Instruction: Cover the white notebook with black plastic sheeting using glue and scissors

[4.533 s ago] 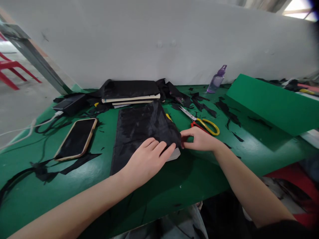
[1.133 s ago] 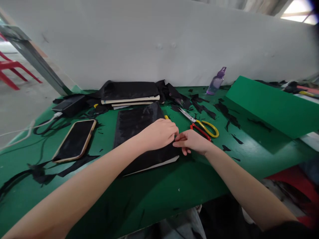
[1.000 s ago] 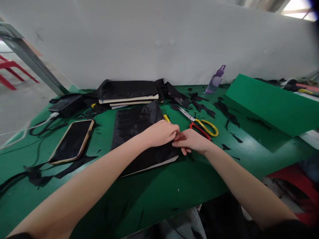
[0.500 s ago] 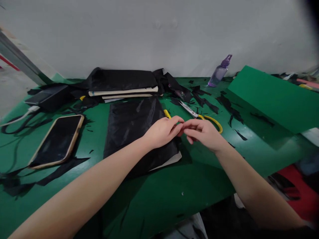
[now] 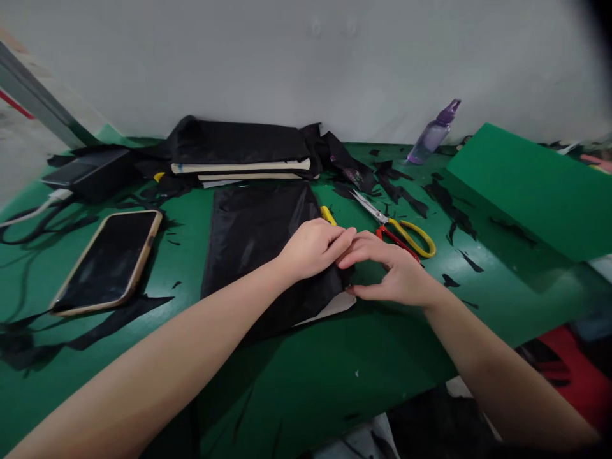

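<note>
A flat bundle covered in black sheeting (image 5: 253,236) lies at the centre, pale layers showing at its lower right corner. My left hand (image 5: 313,248) rests on its right part, fingers together and bent at the edge. From the right, my right hand (image 5: 392,271) meets it, index finger at the left fingertips and thumb lower, near the pale corner. What the fingertips hold, if anything, is hidden. Just beyond the hands are a yellow tool (image 5: 327,215) and scissors (image 5: 382,220) with yellow and red handles.
Behind lies a stack of black-covered pads (image 5: 239,143). A phone (image 5: 109,261) and a black box (image 5: 90,172) with a cable are left. Black scraps (image 5: 449,207), a purple bottle (image 5: 430,137) and a green board (image 5: 535,191) are right on the green table (image 5: 382,357).
My right hand has spread its thumb from its fingers and lowered it toward the bundle's corner. The red scissor handle now shows. The view has shifted slightly.
</note>
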A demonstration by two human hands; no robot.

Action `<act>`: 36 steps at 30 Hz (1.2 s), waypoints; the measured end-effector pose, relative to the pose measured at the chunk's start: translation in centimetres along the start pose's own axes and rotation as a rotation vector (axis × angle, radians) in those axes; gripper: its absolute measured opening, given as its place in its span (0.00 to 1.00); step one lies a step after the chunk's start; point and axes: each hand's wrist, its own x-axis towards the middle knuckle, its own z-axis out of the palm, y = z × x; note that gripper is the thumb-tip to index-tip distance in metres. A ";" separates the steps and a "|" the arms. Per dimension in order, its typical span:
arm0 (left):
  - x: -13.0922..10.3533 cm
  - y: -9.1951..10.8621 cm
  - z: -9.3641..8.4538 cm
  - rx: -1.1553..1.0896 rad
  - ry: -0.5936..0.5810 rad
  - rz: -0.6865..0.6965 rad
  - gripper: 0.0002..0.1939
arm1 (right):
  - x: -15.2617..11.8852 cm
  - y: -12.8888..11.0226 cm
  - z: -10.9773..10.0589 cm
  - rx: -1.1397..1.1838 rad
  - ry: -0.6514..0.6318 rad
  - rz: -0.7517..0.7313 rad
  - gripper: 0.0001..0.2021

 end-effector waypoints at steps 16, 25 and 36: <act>0.0 0.1 -0.1 0.046 0.037 -0.060 0.29 | 0.2 0.9 0.8 0.038 -0.020 -0.069 0.06; 0.0 0.3 -0.2 0.018 0.040 -0.087 0.29 | -0.1 0.6 0.7 0.087 -0.136 0.004 0.03; 0.1 0.4 -0.1 0.000 0.063 -0.088 0.29 | 0.0 1.4 1.0 -0.004 -0.016 0.110 0.05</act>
